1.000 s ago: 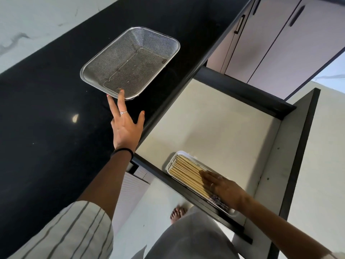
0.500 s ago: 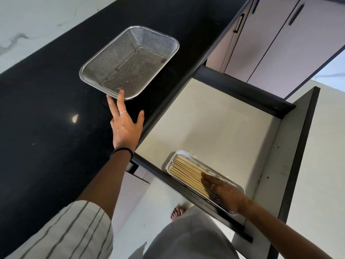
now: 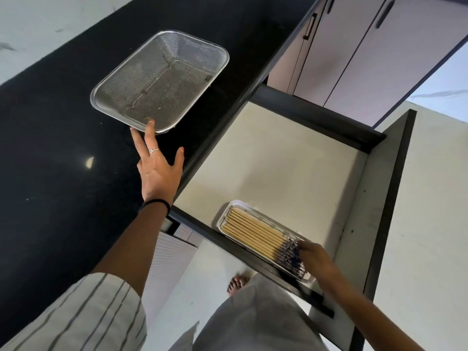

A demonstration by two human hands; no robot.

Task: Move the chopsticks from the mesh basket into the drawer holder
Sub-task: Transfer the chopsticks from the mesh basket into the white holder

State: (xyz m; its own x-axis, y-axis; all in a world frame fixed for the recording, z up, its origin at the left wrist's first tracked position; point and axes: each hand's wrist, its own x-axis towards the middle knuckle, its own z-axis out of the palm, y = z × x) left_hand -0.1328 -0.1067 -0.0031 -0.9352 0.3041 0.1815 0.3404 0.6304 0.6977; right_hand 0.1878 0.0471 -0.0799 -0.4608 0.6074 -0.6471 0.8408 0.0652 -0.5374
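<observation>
Right hand (image 3: 314, 259), grip released, is levelling the chopsticks (image 3: 253, 233) in the drawer holder (image 3: 225, 211); left hand (image 3: 158, 171), released, is touching the empty mesh basket (image 3: 162, 79); press lightly, ends flush

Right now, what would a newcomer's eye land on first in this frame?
Probably the empty mesh basket on the black counter, with the left hand touching its near rim. Next, the pale open drawer below, where a row of chopsticks lies in a clear holder at the front edge. The right hand rests at their patterned ends.
</observation>
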